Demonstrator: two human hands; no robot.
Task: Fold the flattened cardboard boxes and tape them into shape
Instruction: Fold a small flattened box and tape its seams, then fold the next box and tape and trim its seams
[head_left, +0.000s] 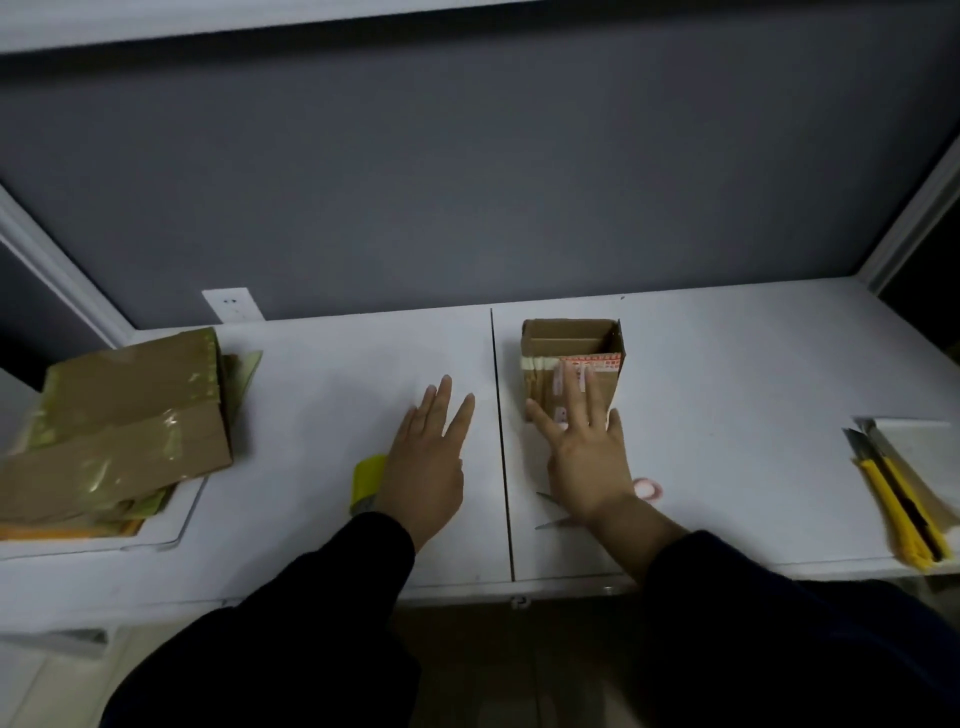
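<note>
1. Box (571, 364): small, brown, folded up with its top open. It stands on the white surface (727, 389) at 1 o'clock from me, just right of the seam. A red-and-white printed strip runs along its near upper edge.
2. Right grip (582, 457): open, fingers straight and spread, laid flat against the box's near side.
3. Left grip (426, 467): open, palm down on the surface with straight fingers. It lies at 8 o'clock of the box, apart from it, and holds nothing.
4. Tape (370, 480): yellowish roll at 9 o'clock of my left grip and partly hidden by it. I cannot tell if they touch.
5. Scissors (553, 512): under my right wrist, blades showing at its 8 o'clock and a red handle at its 3 o'clock.
6. Flat boxes (119, 421): taped stack in a white tray (171, 535), far out at 9 o'clock.
7. Knives (898, 514): yellow, near the surface's edge at 3 o'clock.
</note>
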